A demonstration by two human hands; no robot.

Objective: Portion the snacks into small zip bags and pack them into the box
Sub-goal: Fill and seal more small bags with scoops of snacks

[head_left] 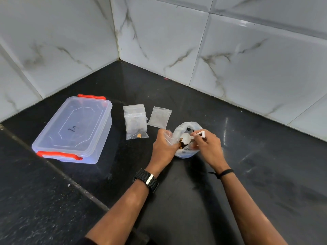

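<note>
right hand [207, 144] holds white scoop [187, 137] — left hand [163, 145] pinches zip bag [169, 137].

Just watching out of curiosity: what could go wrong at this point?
Snacks could spill: the scoop in the right hand tips over the small bag, whose mouth the left hand holds open. The soft snack bag might slump. The box is still lidded.
</note>
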